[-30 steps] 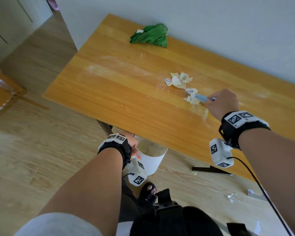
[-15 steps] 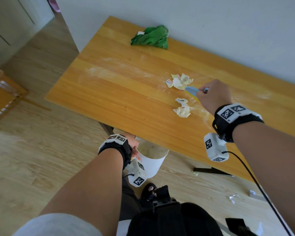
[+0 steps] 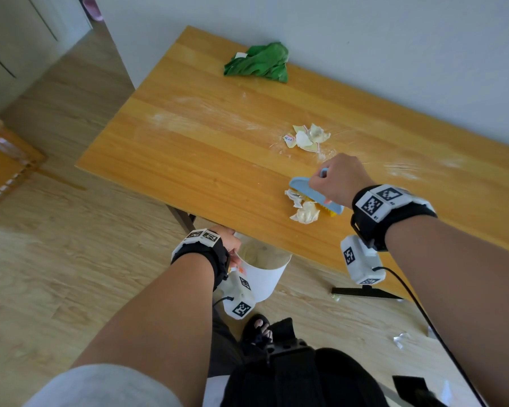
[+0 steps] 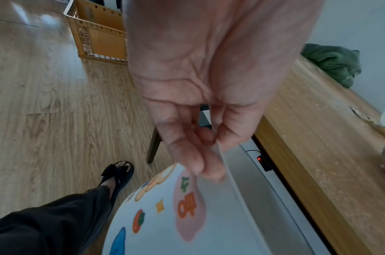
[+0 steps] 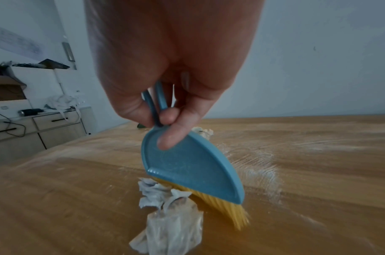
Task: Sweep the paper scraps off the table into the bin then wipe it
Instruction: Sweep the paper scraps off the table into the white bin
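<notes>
My right hand [image 3: 334, 180] grips the handle of a small blue brush [image 3: 315, 195] with yellow bristles [image 5: 226, 208], forefinger laid on its back. The bristles press against two crumpled white paper scraps [image 3: 303, 208] near the table's front edge [image 3: 276, 239]. A second heap of scraps [image 3: 306, 138] lies farther back on the wooden table. Below the table edge my left hand [image 3: 229, 248] pinches the rim of a white bin [image 3: 265, 277] with coloured stickers [image 4: 187, 207]. A crumpled green cloth [image 3: 259, 64] lies at the far side by the wall.
White dust streaks [image 3: 400, 168] mark the tabletop. A wooden crate [image 3: 3, 160] stands on the floor at left. A few scraps [image 3: 400, 339] lie on the floor near a black table foot [image 3: 365, 292]. My sandalled foot [image 3: 259, 327] is beside the bin.
My right hand drew the brush back toward the front edge, pushing the two crumpled scraps nearer the edge. The left hand and bin stayed put.
</notes>
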Demonstrator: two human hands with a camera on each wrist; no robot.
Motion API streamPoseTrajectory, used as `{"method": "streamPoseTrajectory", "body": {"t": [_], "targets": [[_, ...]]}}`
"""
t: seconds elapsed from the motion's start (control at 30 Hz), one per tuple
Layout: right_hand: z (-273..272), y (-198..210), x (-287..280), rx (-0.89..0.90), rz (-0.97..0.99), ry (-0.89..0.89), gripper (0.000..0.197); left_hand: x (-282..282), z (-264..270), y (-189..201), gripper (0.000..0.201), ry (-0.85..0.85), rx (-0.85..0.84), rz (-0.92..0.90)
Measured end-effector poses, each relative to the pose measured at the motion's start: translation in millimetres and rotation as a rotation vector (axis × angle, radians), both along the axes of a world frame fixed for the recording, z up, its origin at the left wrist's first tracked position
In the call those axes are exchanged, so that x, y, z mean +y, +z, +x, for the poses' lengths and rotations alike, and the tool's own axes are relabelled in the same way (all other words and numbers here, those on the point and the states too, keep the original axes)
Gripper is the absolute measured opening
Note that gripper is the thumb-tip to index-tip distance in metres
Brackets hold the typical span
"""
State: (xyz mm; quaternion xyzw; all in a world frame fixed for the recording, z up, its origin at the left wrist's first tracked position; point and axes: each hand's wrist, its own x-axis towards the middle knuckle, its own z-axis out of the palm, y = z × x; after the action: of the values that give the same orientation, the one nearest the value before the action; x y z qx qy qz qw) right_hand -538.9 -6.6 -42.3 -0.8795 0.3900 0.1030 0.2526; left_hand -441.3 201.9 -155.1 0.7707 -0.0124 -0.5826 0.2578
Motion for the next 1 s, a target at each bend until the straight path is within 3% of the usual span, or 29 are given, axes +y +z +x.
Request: {"method": "streamPoseTrajectory", "body": {"t": [0.23, 0.37, 0.53, 0.67, 0.83, 1.0], "targets": [[-2, 5, 27, -0.038, 0.035, 0.063, 0.04, -2, -9, -3, 0.041, -0.006, -0.028, -0.047], [-5, 8, 35, -0.032, 0.102, 0.057, 0.037, -3, -9, -4, 0.042, -0.007, -0.011, -0.031], [-3, 17, 25, -0.165, 0.069, -0.021, 0.031, -2, 1, -18, 0.091, -0.108, 0.03, -0.008], [-5, 12, 18, -0.118, -0.062, -0.02, 0.028, -1, 1, -25, 0.088, -0.097, 0.025, -0.017], [-7, 6, 31, -0.062, 0.02, 0.036, 0.032, 0, -6, 3, 0.076, -0.051, 0.045, -0.048], [-2, 8, 42, -0.069, 0.13, 0.081, 0.034, 1, -2, -8, 0.085, -0.056, 0.058, -0.047]]}}
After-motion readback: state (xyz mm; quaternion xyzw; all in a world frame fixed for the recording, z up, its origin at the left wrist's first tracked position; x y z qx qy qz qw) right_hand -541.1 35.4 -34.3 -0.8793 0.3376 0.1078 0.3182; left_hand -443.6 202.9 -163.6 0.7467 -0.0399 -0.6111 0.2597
